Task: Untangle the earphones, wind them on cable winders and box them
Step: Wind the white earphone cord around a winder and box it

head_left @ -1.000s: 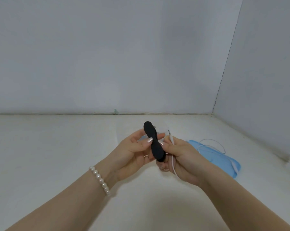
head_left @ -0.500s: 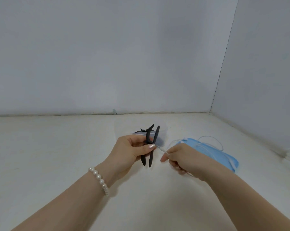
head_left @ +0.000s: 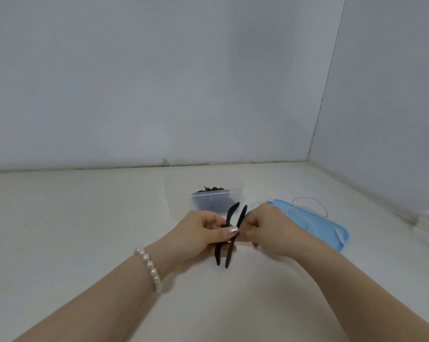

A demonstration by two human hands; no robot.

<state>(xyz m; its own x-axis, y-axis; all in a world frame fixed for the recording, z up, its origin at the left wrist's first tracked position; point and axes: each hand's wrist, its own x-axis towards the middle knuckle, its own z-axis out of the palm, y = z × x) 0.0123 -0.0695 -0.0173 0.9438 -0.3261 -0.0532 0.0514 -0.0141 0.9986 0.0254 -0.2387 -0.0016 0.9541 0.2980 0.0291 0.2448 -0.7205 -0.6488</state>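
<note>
Head view: black cable winder (head_left: 229,234), two flaps splayed, pinched upright between left hand (head_left: 200,236) and right hand (head_left: 265,230). Clear box (head_left: 203,193) just beyond hands; white earphone cable (head_left: 309,213) on blue lid (head_left: 326,233), right of them.

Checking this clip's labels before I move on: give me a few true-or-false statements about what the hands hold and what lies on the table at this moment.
1. The left hand holds the black cable winder with its two flaps spread apart. True.
2. The right hand rests flat on the table. False: it is raised, its fingers curled at the winder's middle.
3. The blue lid lies to the right of the hands, white earphone cable on it. True.
4. The clear plastic box beyond the hands is empty. False: dark items sit inside it.
5. A pearl bracelet is on the right wrist. False: it is on the left wrist.
</note>
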